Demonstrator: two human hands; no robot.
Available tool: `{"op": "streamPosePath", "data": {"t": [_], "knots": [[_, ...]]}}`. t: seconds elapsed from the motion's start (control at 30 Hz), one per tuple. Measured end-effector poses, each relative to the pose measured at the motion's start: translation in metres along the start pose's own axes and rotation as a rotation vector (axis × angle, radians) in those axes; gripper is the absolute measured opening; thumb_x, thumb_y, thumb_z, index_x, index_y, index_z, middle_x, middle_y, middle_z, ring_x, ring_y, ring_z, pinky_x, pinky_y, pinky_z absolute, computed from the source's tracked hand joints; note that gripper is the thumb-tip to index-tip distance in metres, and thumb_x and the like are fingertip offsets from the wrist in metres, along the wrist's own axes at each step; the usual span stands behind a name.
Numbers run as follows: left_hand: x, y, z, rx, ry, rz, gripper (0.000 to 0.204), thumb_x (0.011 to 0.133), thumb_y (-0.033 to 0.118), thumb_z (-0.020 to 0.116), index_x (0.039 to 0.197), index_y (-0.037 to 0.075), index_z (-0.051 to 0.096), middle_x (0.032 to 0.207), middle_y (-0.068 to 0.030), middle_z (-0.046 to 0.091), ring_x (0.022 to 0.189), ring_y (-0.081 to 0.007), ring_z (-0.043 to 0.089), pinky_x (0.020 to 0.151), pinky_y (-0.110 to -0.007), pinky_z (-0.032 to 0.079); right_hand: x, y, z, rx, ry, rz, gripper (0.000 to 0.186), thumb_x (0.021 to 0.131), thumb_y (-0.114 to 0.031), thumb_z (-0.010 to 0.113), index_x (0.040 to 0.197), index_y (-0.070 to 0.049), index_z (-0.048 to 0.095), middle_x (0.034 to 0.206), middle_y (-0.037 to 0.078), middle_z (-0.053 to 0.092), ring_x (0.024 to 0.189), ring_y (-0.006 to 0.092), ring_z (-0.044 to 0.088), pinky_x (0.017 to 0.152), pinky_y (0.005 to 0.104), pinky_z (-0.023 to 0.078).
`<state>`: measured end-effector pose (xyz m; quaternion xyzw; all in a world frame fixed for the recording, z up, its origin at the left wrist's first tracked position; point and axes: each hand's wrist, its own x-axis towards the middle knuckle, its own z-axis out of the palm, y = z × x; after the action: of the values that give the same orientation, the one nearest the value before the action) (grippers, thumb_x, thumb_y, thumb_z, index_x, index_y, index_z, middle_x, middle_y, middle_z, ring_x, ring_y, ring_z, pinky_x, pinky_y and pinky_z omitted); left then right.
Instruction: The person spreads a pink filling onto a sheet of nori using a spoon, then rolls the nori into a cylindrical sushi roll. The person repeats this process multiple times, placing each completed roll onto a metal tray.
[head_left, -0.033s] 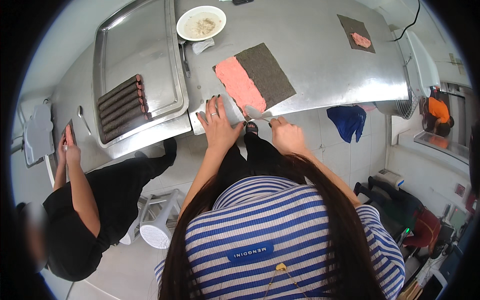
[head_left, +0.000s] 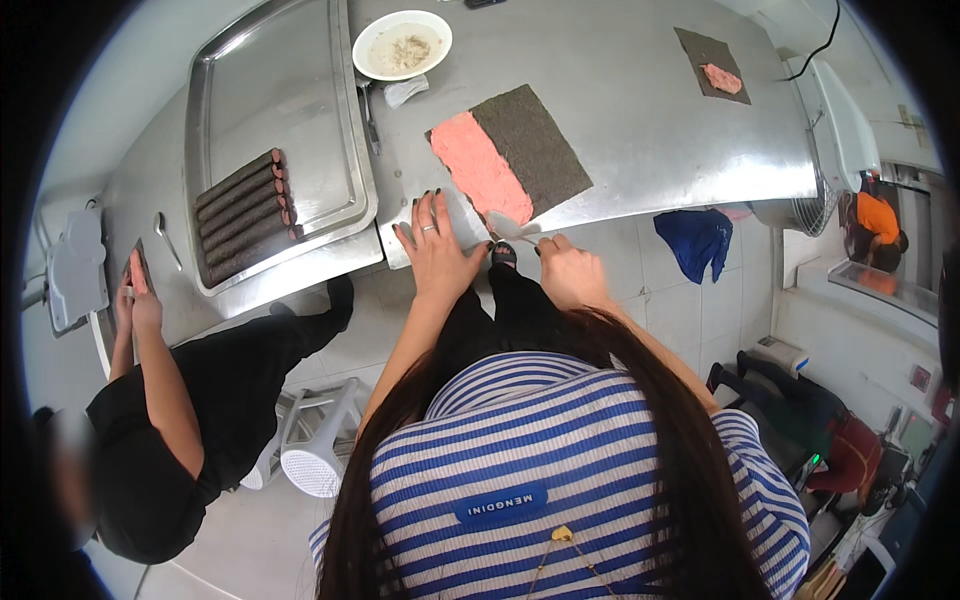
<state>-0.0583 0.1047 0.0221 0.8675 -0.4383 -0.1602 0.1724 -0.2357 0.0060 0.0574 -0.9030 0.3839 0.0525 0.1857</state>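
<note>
A dark seaweed sheet point(head_left: 545, 150) lies at the table's front edge, its left half coated with pink paste point(head_left: 478, 160). My right hand point(head_left: 573, 275) is closed round the handle of a metal spoon point(head_left: 506, 226), whose bowl sits at the paste's near end. To the left of the sheet, my left hand point(head_left: 438, 250) rests with fingers spread at the table edge. A whitish, thin piece point(head_left: 464, 220) shows beside its fingers; I cannot tell what it is.
On the left stands a metal tray point(head_left: 290, 80) with several dark rolls point(head_left: 245, 215). A white bowl of cloudy liquid point(head_left: 375, 65) is behind. Another seaweed sheet point(head_left: 715, 45) with paste lies far right. A co-worker's hands point(head_left: 140, 305) hold a coated piece at the left.
The spoon's bowl has shifted slightly left and nearer to me along the paste's near end. My left hand stays in place.
</note>
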Motion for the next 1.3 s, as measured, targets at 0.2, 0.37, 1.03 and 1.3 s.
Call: {"op": "streamPosePath", "data": {"t": [0.2,0.37,1.03,1.3], "knots": [[0.0,-0.003,0.004,-0.038,0.029,0.035,0.103,0.065,0.037,0.08,0.144,0.002,0.024,0.147,-0.0173,0.025,0.141,-0.0351,0.019,0.109,-0.067,0.011,-0.009,-0.018,0.002,0.071,-0.016,-0.002,0.015,0.086,-0.013,0.05,0.09,-0.004,0.062,0.087,0.017,0.062,0.068,0.038,0.065,0.062,0.0497,0.052],[0.006,-0.004,0.008,-0.047,0.063,0.037,0.103,0.066,0.037,0.081,0.144,0.0,0.023,0.147,-0.0182,0.025,0.141,-0.0351,0.019,0.109,-0.067,0.011,-0.005,-0.001,-0.028,0.196,0.098,-0.078,0.014,0.084,-0.014,0.054,0.089,-0.008,0.066,0.083,0.013,0.062,0.07,0.0347,0.065,0.062,0.0488,0.051],[0.011,0.009,0.012,-0.047,0.054,-0.047,0.102,0.071,0.04,0.075,0.145,-0.003,0.019,0.148,-0.0204,0.023,0.142,-0.0362,0.016,0.109,-0.065,0.012,0.064,0.047,-0.069,-0.263,0.013,-0.367,0.015,0.071,-0.006,0.057,0.081,-0.005,0.068,0.084,0.009,0.064,0.073,0.0307,0.066,0.061,0.0423,0.053],[0.01,0.01,0.012,-0.031,0.039,-0.079,0.101,0.071,0.04,0.075,0.144,-0.003,0.02,0.149,-0.0194,0.023,0.142,-0.036,0.016,0.11,-0.065,0.011,0.089,0.06,-0.102,-0.25,0.008,-0.488,0.013,0.071,-0.005,0.057,0.077,-0.006,0.068,0.08,0.007,0.064,0.074,0.0297,0.066,0.062,0.0416,0.053]]}}
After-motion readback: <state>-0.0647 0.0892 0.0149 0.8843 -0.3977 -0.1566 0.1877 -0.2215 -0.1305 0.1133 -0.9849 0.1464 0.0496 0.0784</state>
